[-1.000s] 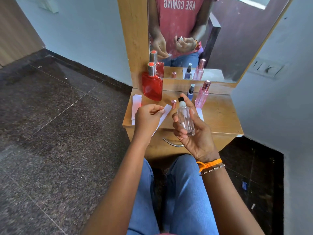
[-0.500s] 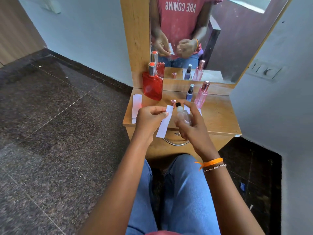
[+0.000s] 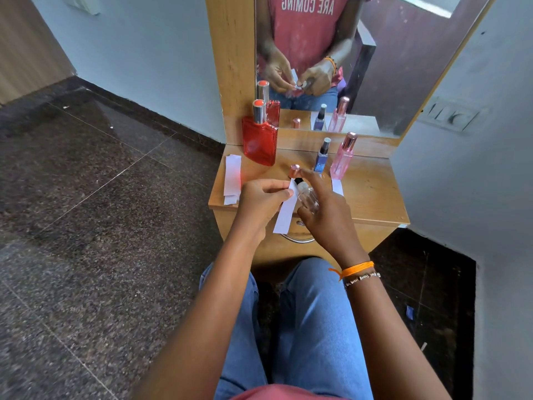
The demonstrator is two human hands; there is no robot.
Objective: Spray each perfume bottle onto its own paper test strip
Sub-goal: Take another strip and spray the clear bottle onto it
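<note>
Landmark: red bottle [image 3: 259,142], standing at the back left of the wooden dresser top [image 3: 372,194].

Right hand [image 3: 326,215], in front of and right of the red bottle, is wrapped around a small clear bottle [image 3: 309,199]; its forefinger reaches over the black spray head. Left hand [image 3: 261,199], directly in front of the red bottle, pinches the top of a white test strip [image 3: 285,215], which hangs down just beside the nozzle, possibly touching it.

Rose-gold cap [image 3: 295,170] stands loose on the top, right of the red bottle's base, just beyond the fingers. Blue bottle [image 3: 321,157] and pink bottle [image 3: 343,157] stand further right. Spare strips [image 3: 232,180] lie left of the red bottle; another strip [image 3: 337,186] lies in front of the pink bottle.

Risks, as I judge them:
- Nozzle facing cannot be read; a press may send mist past the strip or onto the fingers.
- Strip so close could get soaked rather than misted.
- The strip hangs limp from one end, so the spray could push it aside.
- A hand shifting forward could tip the cap.
- Unmarked strips could be mixed between scents.
</note>
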